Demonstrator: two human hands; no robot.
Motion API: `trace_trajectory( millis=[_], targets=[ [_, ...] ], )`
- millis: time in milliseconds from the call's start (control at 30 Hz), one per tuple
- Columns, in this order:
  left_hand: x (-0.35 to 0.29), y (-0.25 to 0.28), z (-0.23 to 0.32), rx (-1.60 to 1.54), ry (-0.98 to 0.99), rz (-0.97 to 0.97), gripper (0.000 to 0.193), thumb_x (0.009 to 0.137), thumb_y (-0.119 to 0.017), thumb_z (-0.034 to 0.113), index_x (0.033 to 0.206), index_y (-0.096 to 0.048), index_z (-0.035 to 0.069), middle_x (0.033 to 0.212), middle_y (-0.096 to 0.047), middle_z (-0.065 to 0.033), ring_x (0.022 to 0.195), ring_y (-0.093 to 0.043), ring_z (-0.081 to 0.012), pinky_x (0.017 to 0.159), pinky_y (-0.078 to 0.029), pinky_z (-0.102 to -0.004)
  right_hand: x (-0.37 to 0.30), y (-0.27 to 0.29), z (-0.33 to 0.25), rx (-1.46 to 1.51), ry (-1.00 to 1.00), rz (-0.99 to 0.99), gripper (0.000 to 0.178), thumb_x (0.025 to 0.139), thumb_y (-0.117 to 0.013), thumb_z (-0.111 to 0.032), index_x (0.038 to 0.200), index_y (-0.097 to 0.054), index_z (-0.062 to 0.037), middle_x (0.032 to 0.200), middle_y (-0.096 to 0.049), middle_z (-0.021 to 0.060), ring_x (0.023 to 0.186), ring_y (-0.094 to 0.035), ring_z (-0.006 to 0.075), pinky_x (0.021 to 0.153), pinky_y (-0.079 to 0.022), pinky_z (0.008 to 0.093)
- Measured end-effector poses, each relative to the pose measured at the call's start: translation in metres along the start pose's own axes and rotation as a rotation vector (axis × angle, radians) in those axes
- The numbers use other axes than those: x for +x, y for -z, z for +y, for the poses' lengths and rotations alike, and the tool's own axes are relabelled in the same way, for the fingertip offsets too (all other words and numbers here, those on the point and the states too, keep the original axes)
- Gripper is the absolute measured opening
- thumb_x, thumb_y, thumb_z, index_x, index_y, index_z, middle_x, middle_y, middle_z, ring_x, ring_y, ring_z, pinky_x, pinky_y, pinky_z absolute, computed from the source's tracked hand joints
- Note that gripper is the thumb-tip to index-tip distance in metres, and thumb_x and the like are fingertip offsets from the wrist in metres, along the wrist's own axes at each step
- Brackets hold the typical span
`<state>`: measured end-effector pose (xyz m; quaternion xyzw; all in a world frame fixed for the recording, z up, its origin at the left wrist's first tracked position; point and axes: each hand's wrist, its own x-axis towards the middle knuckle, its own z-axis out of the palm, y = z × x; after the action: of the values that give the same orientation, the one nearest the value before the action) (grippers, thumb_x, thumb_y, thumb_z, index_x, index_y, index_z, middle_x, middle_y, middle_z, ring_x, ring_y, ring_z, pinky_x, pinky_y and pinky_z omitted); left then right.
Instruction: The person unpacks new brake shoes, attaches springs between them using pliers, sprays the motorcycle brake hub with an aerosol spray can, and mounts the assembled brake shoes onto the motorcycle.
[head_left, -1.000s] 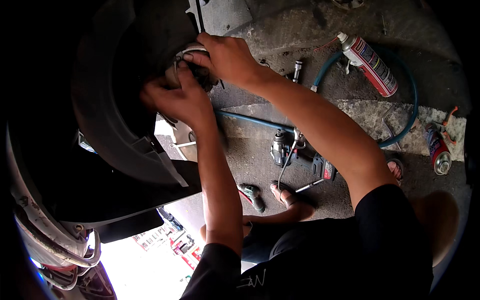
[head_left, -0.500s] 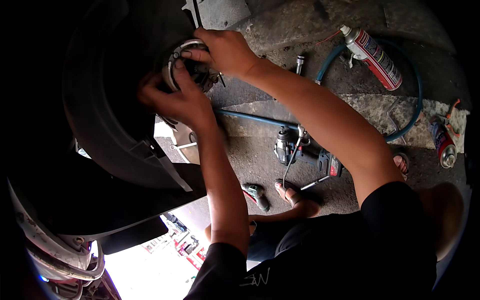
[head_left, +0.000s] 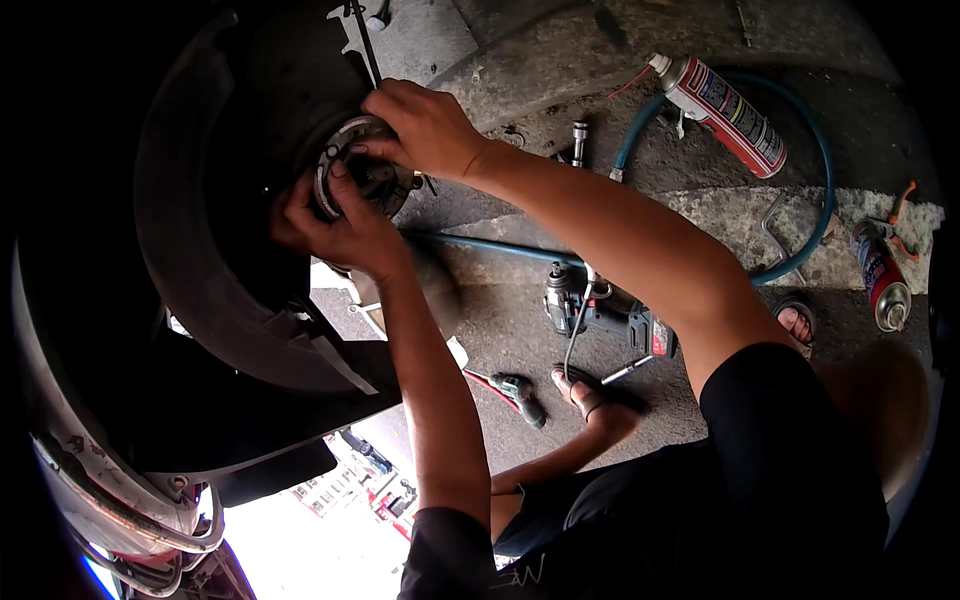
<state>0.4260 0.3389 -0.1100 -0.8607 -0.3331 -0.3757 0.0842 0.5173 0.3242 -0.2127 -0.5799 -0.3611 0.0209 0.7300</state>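
Observation:
A round drum brake assembly sits beside the dark wheel arch, its pale curved brake shoe showing along the rim. My left hand closes round the lower left of this shoe, thumb on the face and fingers behind it in shadow. At the shoe's upper edge, my right hand grips with thumb and fingers bent inward. Just beyond my right knuckles stands a dark rod beside a notched silver piece; whether the hand touches it I cannot tell. Shadow hides much of the assembly's far side.
A red and white spray can and a blue hose lie to the right, with another can farther out. Below my right forearm are a cordless impact wrench and a green air tool. A person's sandalled foot is nearby.
The whole view has shifted slightly. Both hands and the brake shoe now appear lower in it, and both hands keep their grip on the shoe.

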Motion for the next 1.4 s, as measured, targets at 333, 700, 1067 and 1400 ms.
trace_trajectory(
  millis=[333,700,1067,1400],
  targets=[
    [0.004,0.01,0.006,-0.087,0.02,-0.077,0.03,0.086,-0.073,0.024,0.101,-0.061,0.001,0.111,-0.05,-0.0169,0.107,-0.052,-0.031,0.095,-0.041,-0.0411,-0.027,0.052,0.001,0.0,-0.265,-0.32,0.034,0.09,-0.063,-0.041,0.089,-0.059,-0.0072,0.079,-0.064,0.0106,0.073,-0.065,0.0313,0.065,-0.049,0.0433],
    [-0.001,0.044,0.003,-0.123,-0.008,-0.255,0.037,0.087,-0.067,0.014,0.123,-0.06,0.006,0.132,-0.047,-0.0186,0.123,-0.048,-0.0337,0.105,-0.037,-0.0409,-0.148,0.116,0.062,-0.435,0.09,-1.052,0.013,0.087,-0.054,-0.012,0.09,-0.065,-0.0058,0.099,-0.064,0.0142,0.091,-0.068,0.0335,0.079,-0.054,0.0477],
    [-0.135,0.145,0.034,-0.53,0.542,-0.77,0.045,0.086,-0.064,0.006,0.129,-0.053,-0.002,0.121,-0.06,-0.0193,0.116,-0.058,-0.0306,0.1,-0.044,-0.0388,-0.154,0.115,0.054,-0.641,0.198,-0.81,0.012,0.088,-0.057,-0.017,0.093,-0.062,-0.0089,0.095,-0.058,0.0115,0.084,-0.064,0.0277,0.068,-0.052,0.0421],
    [-0.117,0.285,0.073,-0.186,0.285,-1.488,0.046,0.085,-0.071,0.018,0.127,-0.058,0.008,0.119,-0.062,-0.014,0.106,-0.062,-0.0344,0.088,-0.05,-0.0416,-0.024,0.134,-0.102,-0.031,-0.199,0.013,0.027,0.088,-0.07,-0.022,0.096,-0.056,0.0007,0.094,-0.058,0.0142,0.077,-0.062,0.0294,0.067,-0.051,0.0391]
  ],
)
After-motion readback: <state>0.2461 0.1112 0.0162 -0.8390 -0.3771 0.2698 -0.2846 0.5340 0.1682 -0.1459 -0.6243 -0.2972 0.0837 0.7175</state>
